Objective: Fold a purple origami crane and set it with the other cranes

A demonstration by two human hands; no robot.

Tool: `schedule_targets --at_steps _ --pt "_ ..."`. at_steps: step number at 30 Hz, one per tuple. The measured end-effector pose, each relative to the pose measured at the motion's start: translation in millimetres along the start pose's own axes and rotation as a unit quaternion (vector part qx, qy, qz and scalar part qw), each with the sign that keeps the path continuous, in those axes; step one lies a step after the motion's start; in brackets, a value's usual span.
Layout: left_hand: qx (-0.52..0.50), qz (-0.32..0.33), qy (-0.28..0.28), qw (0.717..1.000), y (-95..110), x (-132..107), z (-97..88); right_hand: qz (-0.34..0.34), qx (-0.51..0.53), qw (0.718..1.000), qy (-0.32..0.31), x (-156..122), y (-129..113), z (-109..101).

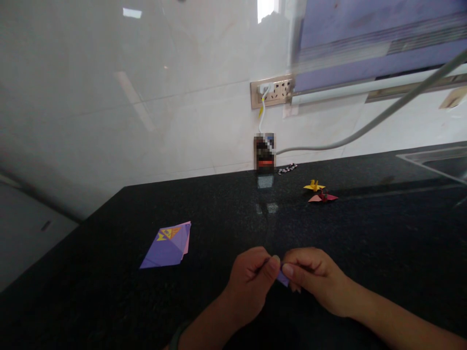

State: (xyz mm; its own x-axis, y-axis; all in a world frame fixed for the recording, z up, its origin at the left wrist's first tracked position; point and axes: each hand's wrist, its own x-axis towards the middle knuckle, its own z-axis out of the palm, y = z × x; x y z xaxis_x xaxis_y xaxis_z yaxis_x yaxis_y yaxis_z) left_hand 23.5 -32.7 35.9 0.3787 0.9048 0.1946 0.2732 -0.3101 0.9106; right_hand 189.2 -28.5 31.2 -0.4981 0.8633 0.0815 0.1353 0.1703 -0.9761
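My left hand (252, 281), right hand (314, 276) pinch paper (283, 278) between them: folding step, I judge; next move calls for aligned edges.

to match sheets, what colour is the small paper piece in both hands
Small paper piece: purple, head view.

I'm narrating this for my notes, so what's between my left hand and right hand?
In the head view, a piece of purple paper, partly hidden, sits between your left hand and right hand, held in their grip.
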Motion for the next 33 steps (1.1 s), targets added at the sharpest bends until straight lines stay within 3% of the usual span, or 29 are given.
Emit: schedule_targets --at_steps 5,12,18,23,27,33 --pt "-0.098 -0.035 -0.015 0.994 0 1 2.7 0.031 0.087 0.993 0.066 2 5 1" --pt "-0.173 -0.093 0.008 0.981 -4 3 5.9 0.003 0.05 0.99 0.131 6 10 1" --pt "-0.256 -0.1 0.063 0.96 -5 7 10.4 0.041 0.1 0.985 0.134 6 11 4" --pt "-0.318 -0.132 0.073 0.936 -3 7 10.6 0.055 0.137 0.98 0.134 8 8 5" --pt "-0.332 -0.133 0.076 0.931 -5 7 10.8 0.055 0.161 0.975 0.146 8 6 4" --pt "-0.265 -0.114 0.086 0.954 -9 5 13.3 0.058 0.077 0.986 0.137 8 13 3"
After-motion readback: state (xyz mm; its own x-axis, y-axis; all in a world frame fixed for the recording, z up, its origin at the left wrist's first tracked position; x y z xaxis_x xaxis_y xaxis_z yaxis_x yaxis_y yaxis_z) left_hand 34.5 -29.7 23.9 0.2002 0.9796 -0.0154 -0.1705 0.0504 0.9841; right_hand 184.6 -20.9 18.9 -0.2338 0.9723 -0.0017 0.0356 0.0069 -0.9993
